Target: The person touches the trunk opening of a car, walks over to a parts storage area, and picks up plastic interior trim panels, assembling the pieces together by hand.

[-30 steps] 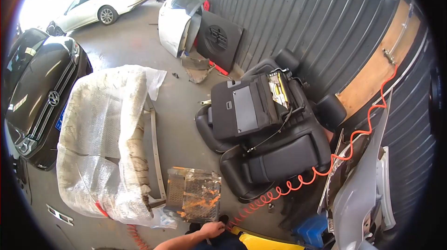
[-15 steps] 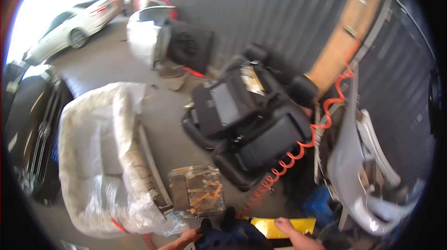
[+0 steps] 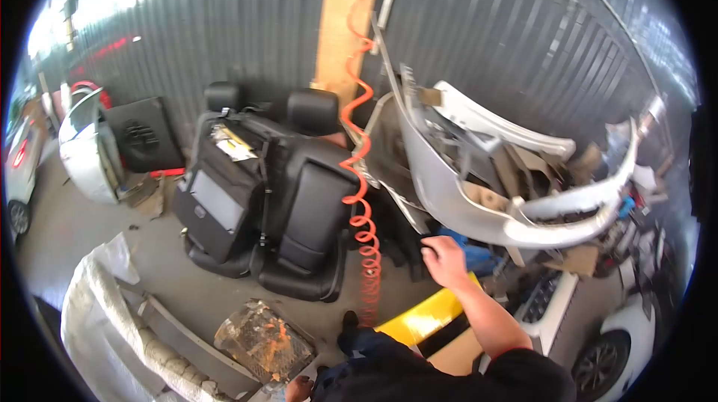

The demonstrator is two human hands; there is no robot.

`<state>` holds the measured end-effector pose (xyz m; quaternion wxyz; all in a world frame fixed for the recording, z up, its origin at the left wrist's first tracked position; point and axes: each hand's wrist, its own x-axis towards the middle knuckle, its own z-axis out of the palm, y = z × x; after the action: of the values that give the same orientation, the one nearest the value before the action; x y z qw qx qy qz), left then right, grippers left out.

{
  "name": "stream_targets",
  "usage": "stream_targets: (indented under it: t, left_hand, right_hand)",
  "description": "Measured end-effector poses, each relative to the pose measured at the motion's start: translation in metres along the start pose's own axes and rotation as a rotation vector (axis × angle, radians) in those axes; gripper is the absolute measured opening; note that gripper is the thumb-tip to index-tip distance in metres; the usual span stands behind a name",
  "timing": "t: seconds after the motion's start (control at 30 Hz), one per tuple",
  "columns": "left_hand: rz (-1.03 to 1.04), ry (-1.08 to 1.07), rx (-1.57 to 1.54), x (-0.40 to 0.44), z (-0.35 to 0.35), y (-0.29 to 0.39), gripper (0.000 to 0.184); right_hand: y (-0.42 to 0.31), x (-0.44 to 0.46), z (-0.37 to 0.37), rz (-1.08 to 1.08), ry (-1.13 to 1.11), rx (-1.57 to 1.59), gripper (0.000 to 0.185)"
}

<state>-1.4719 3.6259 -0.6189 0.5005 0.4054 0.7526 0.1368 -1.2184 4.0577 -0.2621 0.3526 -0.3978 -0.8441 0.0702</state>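
Note:
My right hand [image 3: 446,261] is stretched forward over the floor, its fingers loosely bent and a little apart, with nothing visible in them. Below its wrist lies a shiny yellow panel [image 3: 422,316]. The grey bumper cover [image 3: 441,196] is just beyond the fingers, and a blue bag-like thing [image 3: 475,256] is beside them. To the left of this hand hangs a coiled orange air hose [image 3: 364,220]. My left hand [image 3: 299,388] is low by my body at the bottom edge, near a rusty, stained plate [image 3: 265,342]; its fingers are mostly hidden.
Black car seats [image 3: 303,215] stand against the corrugated wall [image 3: 247,20]. A plastic-wrapped bumper [image 3: 105,327] lies at the lower left. Car parts and scraps [image 3: 538,170] are piled inside the grey bumper. A white car's wheel [image 3: 602,361] is at the lower right.
The view has swung right, bringing in more of the bumper pile. My right hand has left the yellow panel and reached forward. My left hand has dropped closer to the bottom edge.

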Motion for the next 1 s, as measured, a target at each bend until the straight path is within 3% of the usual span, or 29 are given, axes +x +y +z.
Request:
stream_targets:
  t: [0.17, 0.27, 0.47, 0.53, 0.77, 1.0]
  left_hand:
    - [-0.072, 0.095, 0.097, 0.069, -0.007, 0.019, 0.047]
    - [-0.076, 0.141, -0.003, 0.079, -0.077, 0.121, 0.047]
    - [0.135, 0.289, -0.028, 0.130, -0.100, 0.234, 0.043]
    - [0.280, 0.244, -0.079, 0.142, -0.095, 0.262, 0.042]
    - [0.482, 0.065, -0.047, 0.153, -0.090, 0.329, 0.041]
    - [0.567, -0.024, -0.046, 0.168, -0.128, 0.379, 0.040]
  right_hand:
    - [0.030, 0.049, 0.007, 0.002, -0.063, 0.127, 0.017]
    - [0.036, 0.065, 0.013, -0.041, -0.142, 0.103, 0.017]
    - [0.039, 0.095, 0.023, -0.111, -0.235, 0.196, 0.022]
    - [0.040, 0.106, 0.023, -0.128, -0.246, 0.214, 0.023]
    - [0.039, 0.116, 0.024, -0.105, -0.250, 0.267, 0.023]
    - [0.039, 0.125, 0.023, -0.032, -0.247, 0.276, 0.019]
